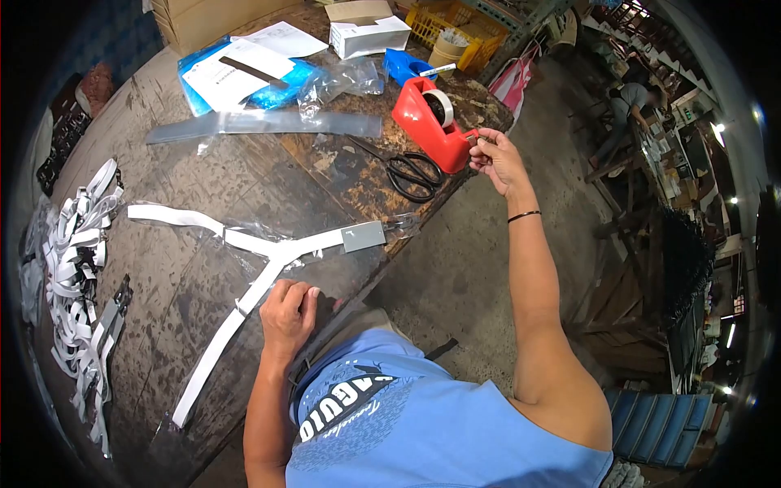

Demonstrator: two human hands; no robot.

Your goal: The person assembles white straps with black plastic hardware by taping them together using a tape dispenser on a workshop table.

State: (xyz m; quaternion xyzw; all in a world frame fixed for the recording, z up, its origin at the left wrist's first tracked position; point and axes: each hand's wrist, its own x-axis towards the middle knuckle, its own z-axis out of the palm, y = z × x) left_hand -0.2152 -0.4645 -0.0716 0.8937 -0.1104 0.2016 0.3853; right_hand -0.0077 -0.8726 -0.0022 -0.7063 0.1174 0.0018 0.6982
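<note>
My right hand (495, 160) is at the cutting end of a red tape dispenser (427, 130), its thumb and fingers pinched together; any tape between them is too small to make out. My left hand (289, 315) rests near the table edge with its fingers curled, beside a white Y-shaped strap (264, 281) in clear plastic. A grey tag (363, 237) sits on the strap's right arm. Black scissors (413, 176) lie between the strap and the dispenser.
A pile of white straps (77, 285) lies at the left. Behind are a clear plastic strip (268, 124), papers on blue plastic (236, 73), a white box (370, 37) and a yellow crate (476, 49). Another person (630, 106) bends over a table at the upper right.
</note>
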